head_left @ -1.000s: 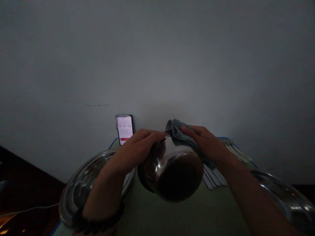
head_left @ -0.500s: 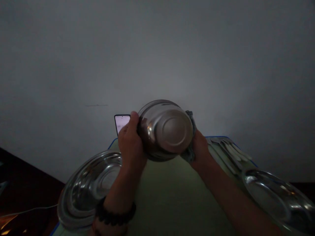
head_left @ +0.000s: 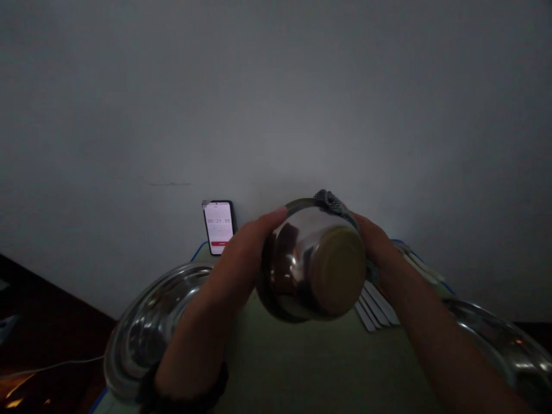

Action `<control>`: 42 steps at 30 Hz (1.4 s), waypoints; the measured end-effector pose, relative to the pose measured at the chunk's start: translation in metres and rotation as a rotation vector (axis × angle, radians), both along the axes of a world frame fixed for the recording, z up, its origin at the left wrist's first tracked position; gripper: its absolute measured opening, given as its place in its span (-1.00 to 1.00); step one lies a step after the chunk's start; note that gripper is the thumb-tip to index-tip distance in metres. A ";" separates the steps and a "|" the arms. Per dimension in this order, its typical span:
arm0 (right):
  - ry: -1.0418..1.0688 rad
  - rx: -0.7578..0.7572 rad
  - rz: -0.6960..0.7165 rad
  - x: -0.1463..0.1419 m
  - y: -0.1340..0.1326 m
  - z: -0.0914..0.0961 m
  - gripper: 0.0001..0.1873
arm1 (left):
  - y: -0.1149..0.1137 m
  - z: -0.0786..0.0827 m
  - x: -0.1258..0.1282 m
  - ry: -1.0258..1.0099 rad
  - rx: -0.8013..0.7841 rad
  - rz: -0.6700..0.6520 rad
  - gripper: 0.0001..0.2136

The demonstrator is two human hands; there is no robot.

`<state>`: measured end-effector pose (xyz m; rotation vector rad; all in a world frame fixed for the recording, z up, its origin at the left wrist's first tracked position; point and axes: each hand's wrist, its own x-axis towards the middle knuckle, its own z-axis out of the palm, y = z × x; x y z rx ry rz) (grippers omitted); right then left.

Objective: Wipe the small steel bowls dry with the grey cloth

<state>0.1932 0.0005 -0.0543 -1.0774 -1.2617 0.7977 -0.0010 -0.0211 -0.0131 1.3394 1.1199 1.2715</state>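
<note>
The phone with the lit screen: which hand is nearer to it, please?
Left. The left hand is just right of the phone; the right hand is farther right, at the metal bowl's other side.

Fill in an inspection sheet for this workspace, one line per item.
Surface: green tabletop, blue edging.
Things in hand: steel bowl, tilted, base toward the camera; patterned cloth against its rim.
Clutter: steel basin at left, steel dish at right, pale flat strips, lit phone.
Hands: left hand grips the bowl; right hand holds the cloth to it.
Cables: one thin pale cable, lower left.
Surroundings: grey wall with a thin dark mark.
</note>
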 end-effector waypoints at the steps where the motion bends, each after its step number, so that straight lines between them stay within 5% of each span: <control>1: 0.007 -0.053 0.054 -0.001 -0.002 0.003 -0.70 | 0.001 -0.001 -0.001 0.000 -0.020 -0.014 -0.74; 7: 0.047 -0.108 0.212 -0.010 -0.007 0.008 -0.69 | -0.005 0.006 -0.002 0.116 -0.050 -0.196 -0.69; 42: 0.026 -0.043 0.151 -0.014 -0.008 0.002 -0.71 | -0.003 0.005 0.000 0.103 -0.040 -0.164 -0.67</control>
